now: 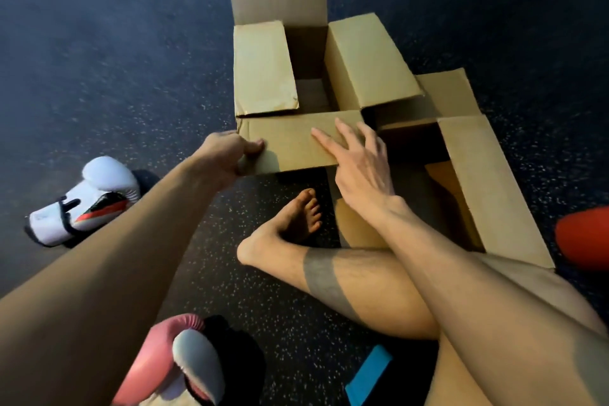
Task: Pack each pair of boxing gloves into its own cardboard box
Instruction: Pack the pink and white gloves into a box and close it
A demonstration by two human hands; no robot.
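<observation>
The left hand [230,155] pinches the corner of the open box's [263,66] near flap [293,145]; the right hand [359,171] lies flat on it, fingers spread. The white glove [92,201] lies on the floor, left of the box, nearest the left hand

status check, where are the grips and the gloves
Left grip pinches near flap corner, right grip flat on it. Open box, no glove seen inside; white glove, pink glove, red glove on floor. Side flaps lean over opening.
</observation>
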